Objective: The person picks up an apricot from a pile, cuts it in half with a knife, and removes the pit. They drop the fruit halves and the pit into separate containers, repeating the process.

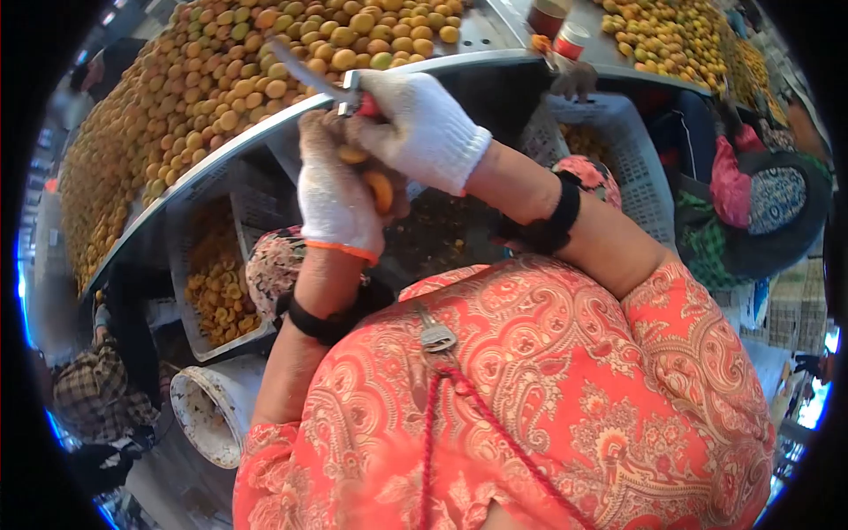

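Observation:
My right hand (415, 128), in a white knitted glove, is closed around the red handle of a knife (305, 71). Its curved blade points up and left, over the table's rim. Just below, my left hand (336, 199), in a white glove with an orange hem, is closed on an apricot (380, 191), whose orange flesh shows beside the fingers. The two hands meet at the fingertips, so part of the fruit is hidden. Beyond the rim, a large heap of whole apricots (221, 79) covers the metal table.
A crate (247, 340) of apricot halves stands lower left, near a dirty white bucket (199, 411). Another grey crate (632, 159) holds cut fruit at right. A red-and-white can (571, 40) stands on the table. Other people work at both sides.

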The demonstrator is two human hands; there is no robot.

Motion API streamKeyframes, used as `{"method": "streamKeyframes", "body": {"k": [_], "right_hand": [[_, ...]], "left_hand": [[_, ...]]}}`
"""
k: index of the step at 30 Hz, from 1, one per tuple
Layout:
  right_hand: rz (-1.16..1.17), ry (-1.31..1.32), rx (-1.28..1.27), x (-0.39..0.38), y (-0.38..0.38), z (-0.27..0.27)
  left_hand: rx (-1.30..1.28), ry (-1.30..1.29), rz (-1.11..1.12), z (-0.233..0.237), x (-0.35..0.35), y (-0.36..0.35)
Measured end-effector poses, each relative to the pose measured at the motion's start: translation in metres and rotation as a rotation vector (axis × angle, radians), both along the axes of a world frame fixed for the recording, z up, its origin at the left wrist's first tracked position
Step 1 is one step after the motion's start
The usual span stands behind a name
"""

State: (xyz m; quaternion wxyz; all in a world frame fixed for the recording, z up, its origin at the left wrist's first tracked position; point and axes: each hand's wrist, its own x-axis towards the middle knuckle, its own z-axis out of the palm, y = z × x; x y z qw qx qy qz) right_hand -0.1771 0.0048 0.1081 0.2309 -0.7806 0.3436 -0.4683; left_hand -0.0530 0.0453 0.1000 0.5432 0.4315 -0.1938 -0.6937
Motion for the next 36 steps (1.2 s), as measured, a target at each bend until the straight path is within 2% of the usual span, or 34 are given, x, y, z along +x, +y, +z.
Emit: {"method": "streamKeyframes", "body": {"k": [1,3,4,6,9,12,14,15,16,18,19,20,22,26,28,29,30,32,33,34,35,36], "right_hand": [[-0.058,-0.034,0.068,0.003,0.0,0.0],[-0.01,-0.203,0.216,0.003,-0.005,-0.007],[0.03,-0.296,0.284,0.003,-0.01,-0.01],[0.03,-0.263,0.404,-0.003,-0.018,-0.011],[0.04,-0.197,0.364,-0.007,-0.017,-0.009],[0.005,-0.147,0.182,-0.007,-0.028,-0.015],[-0.097,-0.125,0.354,-0.006,-0.036,-0.015],[-0.132,0.094,0.308,-0.01,-0.046,-0.019],[-0.197,0.245,0.277,-0.013,-0.052,-0.023],[-0.175,0.223,0.445,-0.02,-0.045,-0.011],[-0.189,0.158,0.447,-0.022,-0.054,-0.028],[-0.151,0.061,0.676,-0.023,-0.054,-0.022],[-0.095,-0.085,0.864,-0.028,-0.044,-0.005],[-0.178,-0.007,0.769,-0.039,-0.039,0.001],[-0.237,0.096,0.581,-0.047,-0.04,-0.011],[-0.266,0.11,0.549,-0.051,-0.04,-0.019],[-0.264,0.103,0.556,-0.052,-0.04,-0.026],[-0.239,0.025,0.6,-0.058,-0.042,-0.035],[-0.191,-0.092,0.76,-0.055,-0.039,-0.03],[-0.187,-0.093,0.767,-0.053,-0.039,-0.033],[-0.141,-0.137,0.829,-0.053,-0.04,-0.036],[-0.096,-0.182,0.887,-0.052,-0.041,-0.038]], "left_hand": [[-0.053,-0.006,-0.01,0.0,-0.002,-0.001],[-0.116,0.017,-0.006,-0.012,-0.002,-0.01],[-0.119,-0.065,-0.083,-0.001,0.0,-0.005],[-0.243,-0.234,-0.114,-0.01,-0.002,-0.008],[-0.213,-0.233,-0.205,-0.005,0.007,-0.005],[-0.258,-0.26,-0.201,-0.005,0.027,-0.008],[-0.235,-0.317,-0.144,-0.001,0.05,-0.014],[-0.216,-0.329,-0.069,0.001,0.064,-0.017],[-0.198,-0.342,0.005,0.001,0.081,-0.02],[-0.26,-0.379,0.128,-0.004,0.124,-0.017],[-0.241,-0.429,0.178,-0.005,0.147,-0.014],[-0.223,-0.48,0.227,-0.006,0.171,-0.011],[-0.16,-0.639,0.384,-0.013,0.216,0.0],[-0.148,-0.98,0.62,-0.05,0.33,0.017],[0.003,-1.051,0.647,-0.053,0.384,0.026],[0.004,-1.173,0.67,-0.07,0.426,0.022],[0.196,-1.473,0.628,-0.068,0.442,0.017],[0.232,-1.744,0.698,-0.022,0.38,0.003],[-0.033,-1.939,0.674,-0.041,0.417,-0.018],[-0.213,-1.691,0.538,-0.002,0.345,-0.03],[-0.221,-1.543,0.547,-0.005,0.322,-0.056],[-0.344,-1.437,0.462,0.008,0.268,-0.074]]}}
